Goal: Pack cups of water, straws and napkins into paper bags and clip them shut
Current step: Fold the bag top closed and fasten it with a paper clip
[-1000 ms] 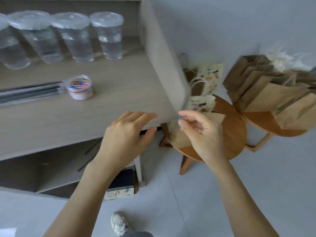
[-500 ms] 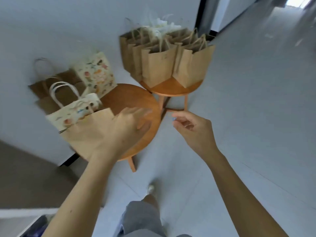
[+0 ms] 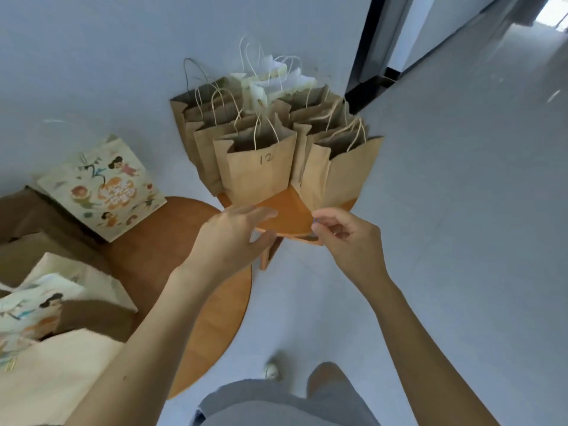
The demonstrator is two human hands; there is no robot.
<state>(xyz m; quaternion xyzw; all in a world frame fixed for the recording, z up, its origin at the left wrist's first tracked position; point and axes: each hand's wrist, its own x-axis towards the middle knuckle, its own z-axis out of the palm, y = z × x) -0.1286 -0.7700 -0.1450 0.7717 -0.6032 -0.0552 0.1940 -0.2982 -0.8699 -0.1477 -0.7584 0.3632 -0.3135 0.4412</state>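
Several brown paper bags with twine handles stand open on a small wooden stool (image 3: 289, 218) against the wall; the front one (image 3: 256, 169) is marked 12. My right hand (image 3: 344, 238) pinches a small blue paper clip (image 3: 315, 222) at the stool's near edge. Beside it, my left hand (image 3: 236, 236) reaches toward the stool with straight fingers and holds nothing. No cups, straws or napkins are in view.
A larger round wooden stool (image 3: 184, 262) at lower left carries patterned paper bags (image 3: 104, 187) and flat brown bags (image 3: 37, 250). Pale floor stretches to the right. A dark door frame (image 3: 373, 53) stands behind the bags. My knee and shoe show below.
My view swung from the shelf with the water cups to the stools. Both hands moved toward the small stool of brown bags, the right one still pinching the blue clip.
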